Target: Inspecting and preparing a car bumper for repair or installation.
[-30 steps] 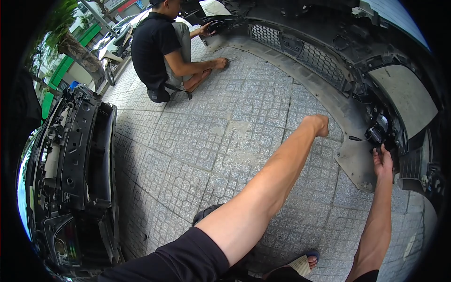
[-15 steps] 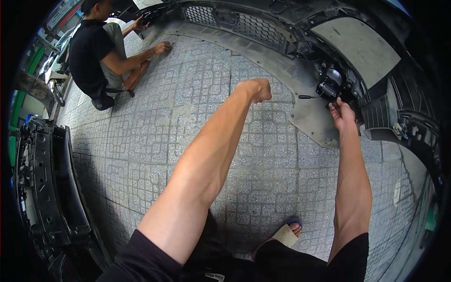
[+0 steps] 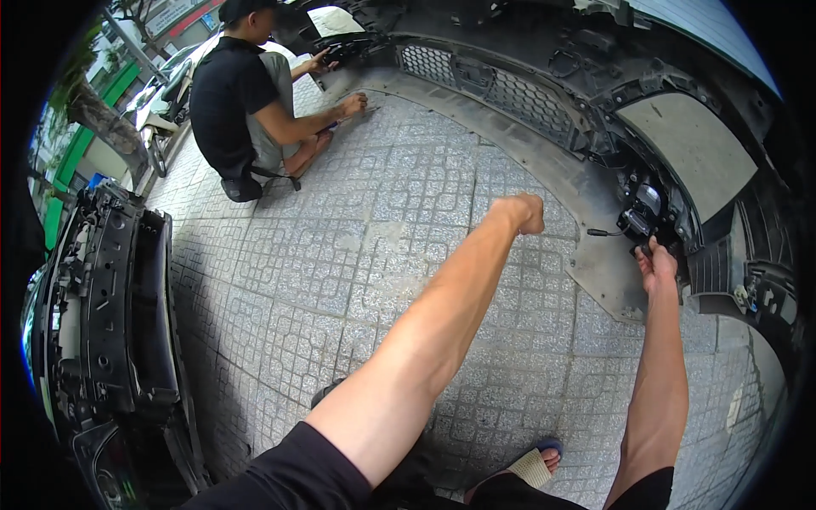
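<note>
A large black car bumper (image 3: 544,151), its inner side showing, lies on the paving in a curve from the back to the right. Set in its right part is a fog lamp (image 3: 639,217) in black housing, with a short dark cable (image 3: 606,232) sticking out to the left. My right hand (image 3: 660,265) is at the lower edge of this lamp, thumb and fingers closed on a dark part there. Left of the lamp, above the paving, my left hand (image 3: 520,212) is closed in a fist. Its palm is turned away, so anything inside is hidden.
Another person (image 3: 242,102) squats at the far left, one hand on the bumper's end, the other near the ground. A black slotted car front frame (image 3: 110,297) stands at the left. Beyond are a parked motorbike (image 3: 157,127) and a tree trunk (image 3: 106,127).
The view has swung left and up, so everything sits further right and lower. My right hand stays at the fog lamp, and my left hand remains closed beside it.
</note>
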### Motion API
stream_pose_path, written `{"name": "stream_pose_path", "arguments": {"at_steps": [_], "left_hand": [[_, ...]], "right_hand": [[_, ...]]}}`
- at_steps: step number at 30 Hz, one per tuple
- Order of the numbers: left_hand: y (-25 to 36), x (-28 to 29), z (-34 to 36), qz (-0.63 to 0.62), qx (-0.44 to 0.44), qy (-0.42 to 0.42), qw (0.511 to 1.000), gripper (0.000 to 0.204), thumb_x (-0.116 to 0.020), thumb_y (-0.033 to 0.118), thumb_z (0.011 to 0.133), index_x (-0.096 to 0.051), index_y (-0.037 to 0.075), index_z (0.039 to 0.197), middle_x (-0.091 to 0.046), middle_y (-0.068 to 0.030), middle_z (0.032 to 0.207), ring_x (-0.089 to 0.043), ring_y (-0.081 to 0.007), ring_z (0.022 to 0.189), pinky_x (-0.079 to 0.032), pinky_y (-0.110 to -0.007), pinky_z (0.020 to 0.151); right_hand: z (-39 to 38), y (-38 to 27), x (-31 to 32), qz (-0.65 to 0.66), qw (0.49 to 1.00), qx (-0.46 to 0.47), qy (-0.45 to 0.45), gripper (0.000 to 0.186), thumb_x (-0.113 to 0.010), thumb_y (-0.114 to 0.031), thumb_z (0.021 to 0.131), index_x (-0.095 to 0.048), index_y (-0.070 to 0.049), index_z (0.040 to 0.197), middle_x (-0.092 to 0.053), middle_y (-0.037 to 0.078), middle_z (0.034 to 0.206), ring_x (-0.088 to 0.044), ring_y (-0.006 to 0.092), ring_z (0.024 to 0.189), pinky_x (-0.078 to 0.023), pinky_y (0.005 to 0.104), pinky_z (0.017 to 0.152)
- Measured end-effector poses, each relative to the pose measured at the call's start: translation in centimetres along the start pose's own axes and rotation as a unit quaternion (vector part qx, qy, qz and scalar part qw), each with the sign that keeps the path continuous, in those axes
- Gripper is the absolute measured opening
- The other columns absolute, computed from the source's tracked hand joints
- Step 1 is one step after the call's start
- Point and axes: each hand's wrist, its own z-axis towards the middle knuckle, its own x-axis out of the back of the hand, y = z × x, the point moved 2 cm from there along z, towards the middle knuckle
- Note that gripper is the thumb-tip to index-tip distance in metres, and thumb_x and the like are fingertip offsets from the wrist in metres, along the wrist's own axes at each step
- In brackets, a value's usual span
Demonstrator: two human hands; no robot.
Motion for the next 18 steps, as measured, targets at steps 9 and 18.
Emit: {"name": "stream_pose_path", "arguments": {"at_steps": [9,18], "left_hand": [[-1.6,1.1,-0.9,-0.017,0.011,0.017,1.0,0.036,-0.059,0.013,0.079,-0.069,0.0,0.111,-0.066,-0.0204,0.119,-0.062,-0.0327,0.114,-0.052,-0.041,0.093],[-1.8,1.5,-1.6,-0.005,0.008,0.019,1.0,0.037,-0.058,0.013,0.079,-0.068,0.0,0.112,-0.065,-0.0212,0.121,-0.062,-0.0333,0.115,-0.052,-0.04,0.094]], "right_hand": [[-0.1,0.3,-2.2,-0.017,1.0,-0.022,-0.001,0.016,-0.068,-0.014,0.092,-0.06,0.0,0.093,-0.062,0.011,0.073,-0.061,0.0181,0.054,-0.047,0.0238,0.046],[-0.6,0.0,-2.5,-0.023,1.0,-0.004,0.012,0.016,-0.067,-0.013,0.092,-0.061,0.001,0.095,-0.064,0.013,0.074,-0.061,0.0169,0.053,-0.046,0.0232,0.044]]}}
